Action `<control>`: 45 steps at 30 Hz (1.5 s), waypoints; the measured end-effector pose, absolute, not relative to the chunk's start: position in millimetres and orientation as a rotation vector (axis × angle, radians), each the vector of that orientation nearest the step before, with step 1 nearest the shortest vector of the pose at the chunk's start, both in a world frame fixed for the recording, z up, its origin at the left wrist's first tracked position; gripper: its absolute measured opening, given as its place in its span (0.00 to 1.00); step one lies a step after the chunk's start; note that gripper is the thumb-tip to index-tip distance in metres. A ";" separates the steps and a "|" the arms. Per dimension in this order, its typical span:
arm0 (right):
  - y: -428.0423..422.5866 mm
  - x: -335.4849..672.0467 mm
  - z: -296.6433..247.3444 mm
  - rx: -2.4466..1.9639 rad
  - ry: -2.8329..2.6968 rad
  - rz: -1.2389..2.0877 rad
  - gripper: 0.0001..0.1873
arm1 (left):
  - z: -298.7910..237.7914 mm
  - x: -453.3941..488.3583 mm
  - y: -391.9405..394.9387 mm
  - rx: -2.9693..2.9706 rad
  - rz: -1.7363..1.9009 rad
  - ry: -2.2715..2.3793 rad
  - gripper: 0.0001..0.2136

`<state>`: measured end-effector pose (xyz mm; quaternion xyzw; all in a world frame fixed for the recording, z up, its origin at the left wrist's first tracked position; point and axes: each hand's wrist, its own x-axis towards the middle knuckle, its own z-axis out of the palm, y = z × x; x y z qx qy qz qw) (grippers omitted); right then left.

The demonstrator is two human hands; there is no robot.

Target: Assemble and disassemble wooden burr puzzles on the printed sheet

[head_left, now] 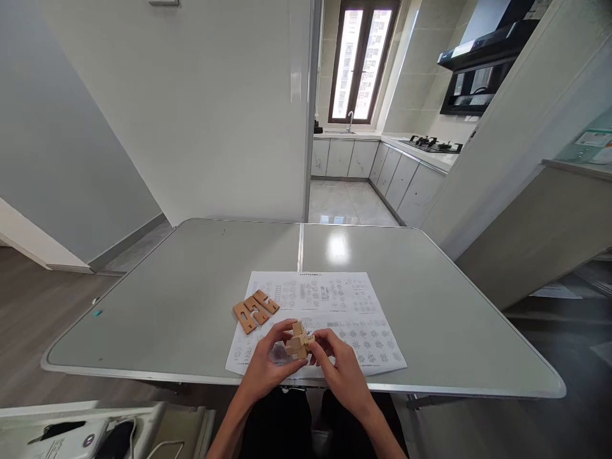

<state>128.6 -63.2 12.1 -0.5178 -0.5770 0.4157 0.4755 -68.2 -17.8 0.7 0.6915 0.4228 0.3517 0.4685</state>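
Note:
Between my two hands, just above the near edge of the table, is a wooden interlocking puzzle (pixel 299 342) of pale crossed blocks. My left hand (pixel 268 360) curls round its left side, thumb below and fingers above. From the right, my right hand (pixel 337 360) pinches the puzzle's right end between thumb and fingers. Beneath both hands lies a printed instruction sheet (pixel 354 306) covered in small diagrams. Several flat brown wooden pieces (pixel 257 312), notched and marked with numbers, rest at the sheet's left edge, beyond my left hand.
The grey folding table (pixel 459 331) has a metal rim and a centre seam. A small teal bit (pixel 97 313) lies near its left edge. At lower left stands a white container (pixel 90 424) with devices and cables. Past the table, a doorway shows a kitchen counter (pixel 349 135).

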 end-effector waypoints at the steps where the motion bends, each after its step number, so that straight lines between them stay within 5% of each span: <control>1: -63.0 128.1 10.8 -1.269 -1.411 1.001 0.15 | 0.6 -69.0 -17.4 1.677 0.867 1.011 0.30; 8: -62.5 128.5 4.6 -1.213 -1.451 0.948 0.13 | 6.8 -70.6 -12.5 1.510 0.845 0.885 0.21; 17: -61.9 129.3 -2.3 -1.243 -1.448 0.941 0.11 | 11.5 -69.3 -13.7 1.538 0.738 0.968 0.34; 26: -58.7 132.5 -18.9 -1.214 -1.358 1.073 0.13 | 15.4 -64.1 -12.8 1.584 0.695 1.053 0.35; 35: -59.8 136.9 -14.7 -1.220 -1.399 1.174 0.30 | 18.9 -60.8 -12.7 1.654 0.676 1.030 0.29; 45: -55.5 143.9 -14.0 -1.180 -1.445 1.235 0.37 | 16.3 -65.8 -9.7 1.688 0.696 0.904 0.18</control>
